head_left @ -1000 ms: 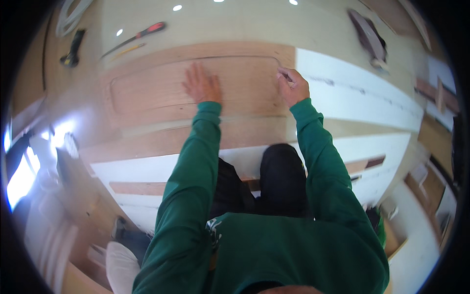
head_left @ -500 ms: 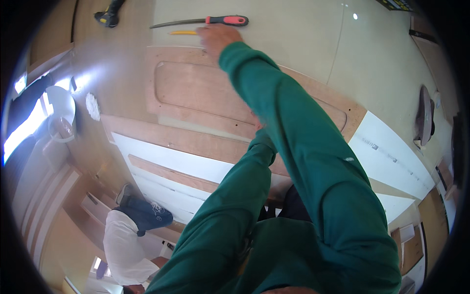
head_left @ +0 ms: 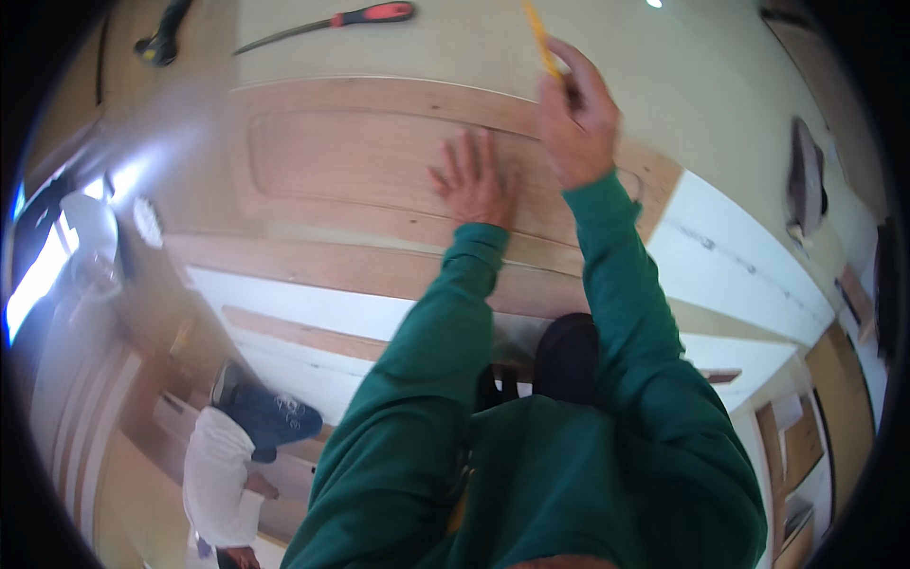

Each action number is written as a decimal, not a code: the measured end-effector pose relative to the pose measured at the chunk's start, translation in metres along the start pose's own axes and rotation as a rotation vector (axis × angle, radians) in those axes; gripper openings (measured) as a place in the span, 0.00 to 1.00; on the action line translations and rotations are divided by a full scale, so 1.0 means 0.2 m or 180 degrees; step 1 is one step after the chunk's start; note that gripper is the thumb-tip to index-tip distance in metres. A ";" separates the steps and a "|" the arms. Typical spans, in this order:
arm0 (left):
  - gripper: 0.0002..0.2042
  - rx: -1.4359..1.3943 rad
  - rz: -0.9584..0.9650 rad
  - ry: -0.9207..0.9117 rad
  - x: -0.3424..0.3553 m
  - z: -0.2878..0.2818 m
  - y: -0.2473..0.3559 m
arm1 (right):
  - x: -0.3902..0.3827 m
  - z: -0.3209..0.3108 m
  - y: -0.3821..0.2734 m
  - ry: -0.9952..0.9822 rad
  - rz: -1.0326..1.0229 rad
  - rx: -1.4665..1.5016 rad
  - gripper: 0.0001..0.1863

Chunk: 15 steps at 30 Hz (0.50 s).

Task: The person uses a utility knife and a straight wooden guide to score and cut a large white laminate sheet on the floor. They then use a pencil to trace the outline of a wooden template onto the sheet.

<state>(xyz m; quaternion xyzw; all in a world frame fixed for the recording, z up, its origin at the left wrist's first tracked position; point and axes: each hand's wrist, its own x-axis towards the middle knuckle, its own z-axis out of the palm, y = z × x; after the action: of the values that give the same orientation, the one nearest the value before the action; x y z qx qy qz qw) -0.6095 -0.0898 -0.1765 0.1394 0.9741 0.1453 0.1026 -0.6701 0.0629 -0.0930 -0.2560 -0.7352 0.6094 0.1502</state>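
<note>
Raised over the far right part of the board, my right hand (head_left: 580,123) grips a yellow pencil (head_left: 542,43) that points up and away. My left hand (head_left: 477,190) lies with fingers spread on a reddish wooden board (head_left: 341,152) that has a rounded rectangular groove in its face. Beyond the board's far left edge lies a file (head_left: 327,24) with a red and black handle and a long tapering blade. Neither hand touches it.
White panels (head_left: 739,256) and a narrow wood strip (head_left: 294,332) lie nearer me. A black and yellow tool (head_left: 163,38) rests at the far left. Another person in a white shirt (head_left: 223,465) is low at the left. A grey-brown shoe-like object (head_left: 806,175) lies at the right.
My right hand has picked up the pencil from beside the file and swung right with it. My left hand, mostly hidden before, now shows flat on the board. The view has shifted slightly.
</note>
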 end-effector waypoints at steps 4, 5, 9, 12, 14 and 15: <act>0.32 0.0274 0.0055 0.0097 -0.01 0.03 0.01 | -0.46 -0.71 0.06 0.1301 0.0309 -0.0015 0.12; 0.31 0.0359 0.0184 0.0352 -0.01 0.03 0.01 | -0.58 -0.86 0.07 0.1492 0.0453 -0.0004 0.11; 0.30 0.0388 0.0103 0.0215 0.01 0.00 0.03 | -0.99 -1.18 0.15 0.2134 0.0935 0.0218 0.08; 0.30 0.0471 0.0255 0.0123 -0.03 0.02 0.13 | -1.16 -1.25 0.20 0.1848 0.1180 0.0089 0.08; 0.31 0.0719 0.0427 -0.0003 -0.12 0.04 0.23 | -1.24 -1.25 0.23 0.1720 0.1226 0.0495 0.10; 0.31 0.0476 0.0397 -0.0037 -0.18 0.06 0.29 | -1.26 -1.23 0.25 0.1687 0.1290 0.0690 0.11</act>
<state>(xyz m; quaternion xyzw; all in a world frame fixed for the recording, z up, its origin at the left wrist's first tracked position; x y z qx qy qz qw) -0.5595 -0.0436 -0.1634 0.2079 0.9711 0.0775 0.0883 -0.3218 0.1306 -0.0668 -0.5285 -0.5360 0.6138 0.2381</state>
